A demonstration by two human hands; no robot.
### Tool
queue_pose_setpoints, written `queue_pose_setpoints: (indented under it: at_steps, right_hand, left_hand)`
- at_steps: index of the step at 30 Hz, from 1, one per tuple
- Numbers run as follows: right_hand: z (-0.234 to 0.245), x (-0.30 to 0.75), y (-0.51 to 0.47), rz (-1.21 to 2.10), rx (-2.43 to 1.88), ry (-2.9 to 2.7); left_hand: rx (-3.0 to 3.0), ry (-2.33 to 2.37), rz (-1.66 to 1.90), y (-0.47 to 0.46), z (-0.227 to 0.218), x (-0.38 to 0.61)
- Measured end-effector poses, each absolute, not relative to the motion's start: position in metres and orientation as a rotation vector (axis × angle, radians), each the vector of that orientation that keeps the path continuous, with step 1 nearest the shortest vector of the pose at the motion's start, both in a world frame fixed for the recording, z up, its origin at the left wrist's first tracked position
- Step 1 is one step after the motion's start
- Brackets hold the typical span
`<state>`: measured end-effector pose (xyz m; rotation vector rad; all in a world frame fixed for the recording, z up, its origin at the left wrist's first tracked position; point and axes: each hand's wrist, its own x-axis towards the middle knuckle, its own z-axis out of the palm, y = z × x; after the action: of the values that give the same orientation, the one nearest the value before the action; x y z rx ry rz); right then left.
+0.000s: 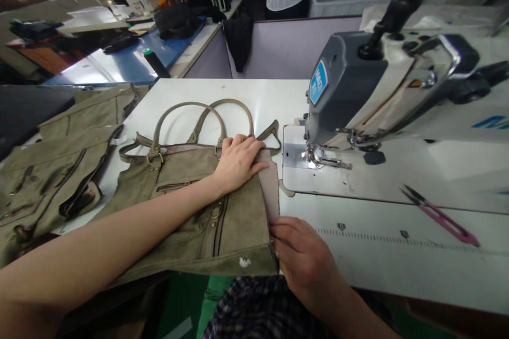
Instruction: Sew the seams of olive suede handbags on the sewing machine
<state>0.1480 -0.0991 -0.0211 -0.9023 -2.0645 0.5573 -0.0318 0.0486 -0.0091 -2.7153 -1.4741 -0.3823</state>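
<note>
Lying at front edge of worktop (254, 96), left of sewing machine (358, 89): bag (186, 217). Pressing it flat with left hand (238, 161), fingers open, spread. Pinching right side edge with right hand (304, 259), fingers closed on bag. Best: keep edge layers flush, unwrinkled, square to presser foot (318, 158); fingertips clear.

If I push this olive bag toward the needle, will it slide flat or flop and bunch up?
Probably floppy: the bag lies flat and slack under the left hand, its handles sprawled limp on the table. Pushed, it may bunch rather than slide whole; the right hand at its edge could steady it.
</note>
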Motion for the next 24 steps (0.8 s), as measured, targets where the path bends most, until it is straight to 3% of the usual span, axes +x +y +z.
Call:
queue_pose_setpoints:
  at_steps: [9, 18, 24]
  right_hand:
    - [-0.036, 0.151, -0.112, 0.469, -1.005, -2.072]
    - [-0.01, 0.164, -0.124, 0.572, -0.993, -2.327]
    - [-0.035, 0.16, -0.123, 0.439, -0.885, -2.369]
  left_hand:
    - [-2.951, -1.502, -0.277, 0.077, -0.008, -0.026]
    - [-3.109, -1.52, -0.349, 0.079, -0.007, -0.03]
    - [-3.123, -1.511, -0.399, 0.077, -0.007, -0.028]
